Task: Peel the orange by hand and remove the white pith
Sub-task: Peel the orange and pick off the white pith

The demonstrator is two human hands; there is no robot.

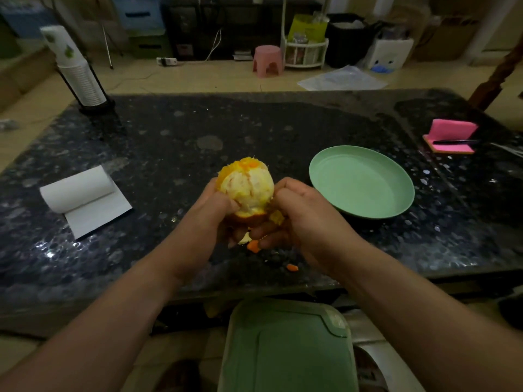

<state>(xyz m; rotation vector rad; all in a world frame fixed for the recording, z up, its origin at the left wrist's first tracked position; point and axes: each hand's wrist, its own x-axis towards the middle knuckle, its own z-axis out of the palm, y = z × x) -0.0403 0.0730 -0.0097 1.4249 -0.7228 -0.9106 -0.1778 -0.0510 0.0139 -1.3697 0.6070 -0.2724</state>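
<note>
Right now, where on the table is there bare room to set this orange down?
Bare tabletop lies between the paper roll and the green plate, beyond the orange. Crowded near the front edge, where peel scraps lie.

Item counts, tabletop and floor.
One orange (246, 190); two hands, a left hand (215, 210) and a right hand (300, 213); one green plate (362, 182); one paper towel roll (77, 190); one stack of cups (82, 83); one pink pad (452, 131) with one pen (452, 142) on it; two small peel scraps (292, 267) by the hands; one table (169, 137); one pink stool (268, 62) on the floor; one green bin (285, 349) under the table edge.
</note>
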